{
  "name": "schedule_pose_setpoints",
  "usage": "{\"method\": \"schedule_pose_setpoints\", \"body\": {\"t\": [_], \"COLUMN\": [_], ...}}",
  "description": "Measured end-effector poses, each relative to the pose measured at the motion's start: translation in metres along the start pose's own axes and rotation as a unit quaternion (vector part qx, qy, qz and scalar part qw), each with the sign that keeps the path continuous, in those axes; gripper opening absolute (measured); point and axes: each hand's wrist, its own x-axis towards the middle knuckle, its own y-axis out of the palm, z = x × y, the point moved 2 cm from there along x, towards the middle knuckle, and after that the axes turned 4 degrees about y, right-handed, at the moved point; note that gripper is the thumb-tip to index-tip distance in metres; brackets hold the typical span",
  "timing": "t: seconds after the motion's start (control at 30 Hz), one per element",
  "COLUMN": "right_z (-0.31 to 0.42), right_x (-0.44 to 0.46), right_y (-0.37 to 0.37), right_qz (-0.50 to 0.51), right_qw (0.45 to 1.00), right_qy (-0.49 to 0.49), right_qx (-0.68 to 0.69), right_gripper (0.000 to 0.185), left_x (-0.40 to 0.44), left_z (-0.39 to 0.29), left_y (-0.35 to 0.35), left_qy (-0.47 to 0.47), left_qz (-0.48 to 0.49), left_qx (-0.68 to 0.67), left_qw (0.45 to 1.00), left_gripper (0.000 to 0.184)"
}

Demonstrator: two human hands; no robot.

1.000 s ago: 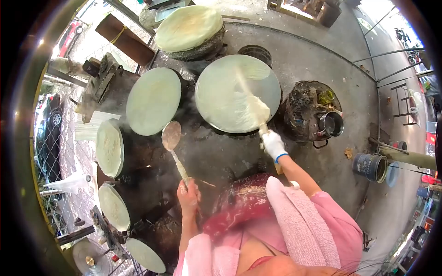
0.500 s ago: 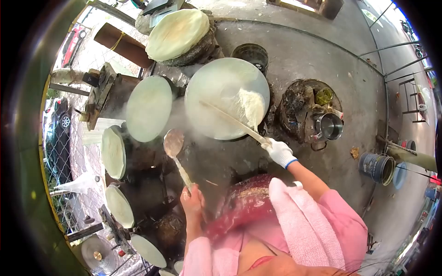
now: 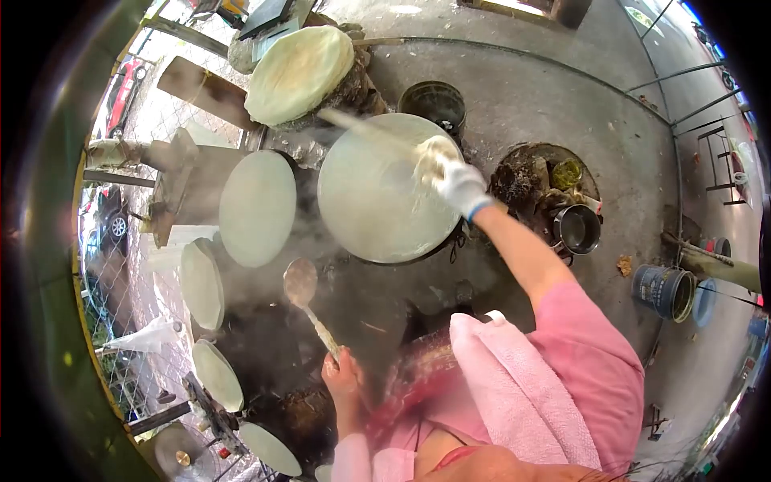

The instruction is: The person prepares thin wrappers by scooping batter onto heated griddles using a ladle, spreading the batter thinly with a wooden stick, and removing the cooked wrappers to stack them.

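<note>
My right hand (image 3: 463, 189), in a white knit glove with a blue cuff, is closed over the upper right part of a large round steaming griddle (image 3: 369, 213). It grips a long flat wooden spatula (image 3: 371, 132), blurred by motion, which points to the upper left. A lump of pale batter (image 3: 436, 157) lies right by the glove, partly covered by it. Low at centre, my bare left hand (image 3: 343, 376) is wrapped round the handle of a ladle (image 3: 300, 281). The ladle's batter-coated bowl points up, below and left of the griddle.
Several round griddles with pale sheets, such as this one (image 3: 258, 209), curve down the left side. A large flatbread stack (image 3: 300, 72) stands at the upper left. A black bucket (image 3: 432, 104), a steel pot (image 3: 577, 229) and a grey pail (image 3: 663, 292) are around the right.
My right hand has moved up and inward over the griddle, carrying the spatula. The batter has been gathered into a lump higher up. My left hand holds the ladle slightly lower.
</note>
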Motion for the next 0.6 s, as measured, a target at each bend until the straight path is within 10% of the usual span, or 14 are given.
{"method": "schedule_pose_setpoints", "body": {"t": [0.17, 0.27, 0.6], "right_z": [-0.049, -0.078, -0.058], "right_x": [-0.131, -0.189, -0.195], "right_y": [0.013, 0.035, 0.0], "right_qz": [-0.137, 0.031, 0.178], "right_qw": [0.933, 0.764, 0.786], "right_qy": [0.005, 0.36, 0.346], "right_qx": [0.333, 0.535, 0.48], "right_gripper": [0.046, 0.037, 0.037], "left_x": [0.009, 0.017, 0.024], "left_z": [-0.015, -0.013, -0.019], "left_y": [0.014, 0.025, 0.044], "left_qy": [0.014, 0.026, 0.056], "left_qz": [0.026, 0.042, 0.085], "left_qx": [-0.019, -0.04, -0.08], "left_qw": [0.999, 0.998, 0.992], "left_gripper": [0.016, 0.016, 0.017]}}
